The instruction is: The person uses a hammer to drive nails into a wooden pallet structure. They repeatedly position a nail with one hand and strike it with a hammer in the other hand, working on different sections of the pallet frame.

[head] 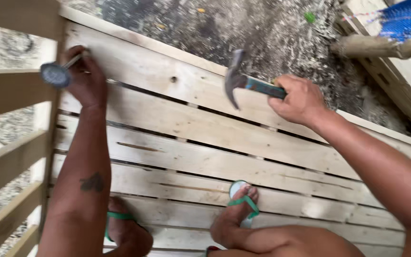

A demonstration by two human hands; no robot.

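Left hand [87,78] at 10 o'clock pinches a nail [59,72] between fingertips, big round head toward the camera, its point at the corner where the slatted panel [177,143] meets the upright side frame [10,95]; whether the tip has bitten into wood, cannot tell. Right hand [299,99] at 2 o'clock is wrapped tight around the blue handle of a claw hammer [236,81], the head raised off the boards and blurred, well apart from the nail. Risks as I read them: the fingers sit right beside the nail head, so an off-line hit lands on them. The swing has to cross the whole panel, so aim error grows. The nail looks tilted, so a glancing blow likely bends it or kicks it out. It sits near the board edge, so the wood may split. Both feet in green sandals [243,202] at 6 o'clock stand on the slats with bare toes, so a dropped hammer lands there. Sawdust covers the ground [272,33] at 12 o'clock, so footing off the panel may be slippery.
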